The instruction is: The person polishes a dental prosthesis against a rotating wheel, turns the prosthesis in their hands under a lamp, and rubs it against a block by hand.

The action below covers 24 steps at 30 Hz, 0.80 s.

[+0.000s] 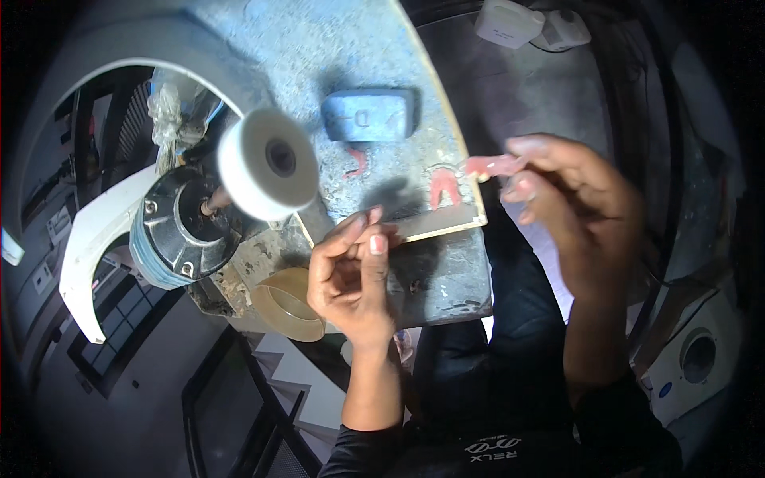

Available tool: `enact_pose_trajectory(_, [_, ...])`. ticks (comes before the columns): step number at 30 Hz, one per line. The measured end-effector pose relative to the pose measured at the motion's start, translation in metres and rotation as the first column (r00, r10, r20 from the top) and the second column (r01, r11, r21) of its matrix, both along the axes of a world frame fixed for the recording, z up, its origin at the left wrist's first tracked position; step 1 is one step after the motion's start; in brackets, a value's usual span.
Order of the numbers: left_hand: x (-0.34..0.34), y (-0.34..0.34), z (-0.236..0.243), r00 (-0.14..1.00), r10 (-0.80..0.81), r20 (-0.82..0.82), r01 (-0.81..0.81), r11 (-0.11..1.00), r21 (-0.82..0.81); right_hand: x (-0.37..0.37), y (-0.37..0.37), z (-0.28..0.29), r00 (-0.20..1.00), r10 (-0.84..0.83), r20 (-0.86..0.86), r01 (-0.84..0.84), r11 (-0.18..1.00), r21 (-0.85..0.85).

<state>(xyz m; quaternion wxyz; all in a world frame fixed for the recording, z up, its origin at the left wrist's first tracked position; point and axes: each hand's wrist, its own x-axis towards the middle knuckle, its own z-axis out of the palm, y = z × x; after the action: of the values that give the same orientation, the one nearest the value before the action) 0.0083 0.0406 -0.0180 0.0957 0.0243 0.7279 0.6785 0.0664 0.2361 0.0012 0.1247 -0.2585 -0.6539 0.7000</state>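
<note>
Right hand [586,191] holds pink denture [496,166] by mottled bench [343,48], 2 white jugs [508,24] beyond.

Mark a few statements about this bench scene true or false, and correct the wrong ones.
1. The right hand holds a pink piece. True.
2. A pink arch lies on the bench. True.
3. The blue block is in the left hand. False: it lies on the bench.
4. The white wheel is left of the blue block in the picture. True.
5. The tan bowl is beside the right hand. False: it is beside the left hand.
</note>
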Motion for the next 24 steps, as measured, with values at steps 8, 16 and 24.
enact_pose_trajectory(8, [0.034,0.012,0.065,0.995,-0.105,0.004,0.105,0.995,-0.006,0.023,-0.017,0.046,0.983,0.131,-0.131,-0.147,0.982,-0.116])
enact_pose_trajectory(16, [0.066,0.011,0.174,0.989,-0.145,0.020,0.143,0.988,0.054,0.061,-0.014,0.140,0.934,0.287,-0.210,-0.306,0.950,-0.062])
enact_pose_trajectory(24, [0.081,-0.007,0.242,0.999,-0.027,-0.042,0.036,0.974,0.225,0.049,-0.033,0.210,0.857,0.365,-0.363,-0.401,0.916,-0.027])
